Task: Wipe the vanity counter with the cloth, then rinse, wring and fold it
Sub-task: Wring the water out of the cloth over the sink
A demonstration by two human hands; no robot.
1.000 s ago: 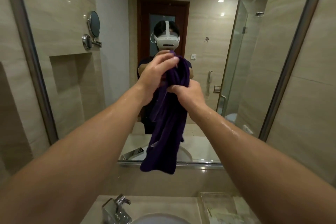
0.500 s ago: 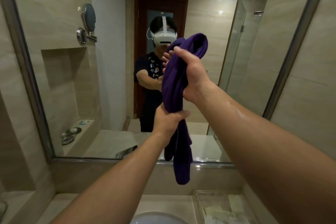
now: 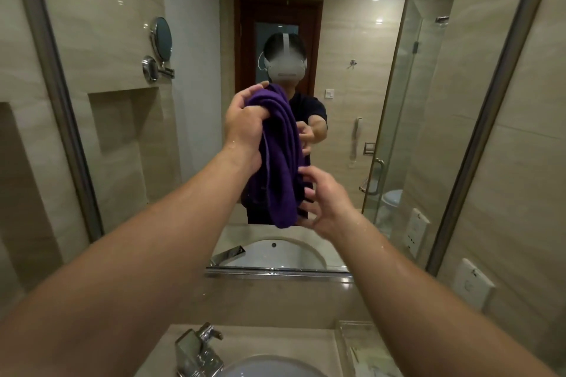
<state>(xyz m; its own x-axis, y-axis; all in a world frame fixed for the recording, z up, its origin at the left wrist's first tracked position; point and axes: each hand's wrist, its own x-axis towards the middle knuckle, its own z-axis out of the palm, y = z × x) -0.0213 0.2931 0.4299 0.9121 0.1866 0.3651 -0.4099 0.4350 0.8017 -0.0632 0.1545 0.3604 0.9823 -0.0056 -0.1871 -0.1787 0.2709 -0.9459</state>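
The mirror point(image 3: 352, 40) fills the wall beyond both sets of fingers, and the vanity counter point(image 3: 275, 343) runs well below them, with the white basin point(image 3: 269, 367) directly under the hanging end of the cloth. The purple cloth point(image 3: 281, 162) is held up in the air in front of the mirror, bunched into a thick rope that drapes down from the upper fingers to just beside the lower ones. The chrome faucet point(image 3: 196, 352) sits below and to the left of the fingers. The left hand point(image 3: 245, 122) grips the top of the cloth, fingers point(image 3: 248, 96) and thumb curled tight round the bunched fabric. The right hand point(image 3: 324, 208) is spread and loosely bent at the cloth's lower end, fingertips point(image 3: 307, 193) touching or nearly touching it but holding nothing yet. The likely trouble is that one hand carries a wet, heavy cloth alone: if the left fingers slacken, it drops into the basin. If the right hand closes on a single layer, the fold will come out crooked or drip onto the counter.
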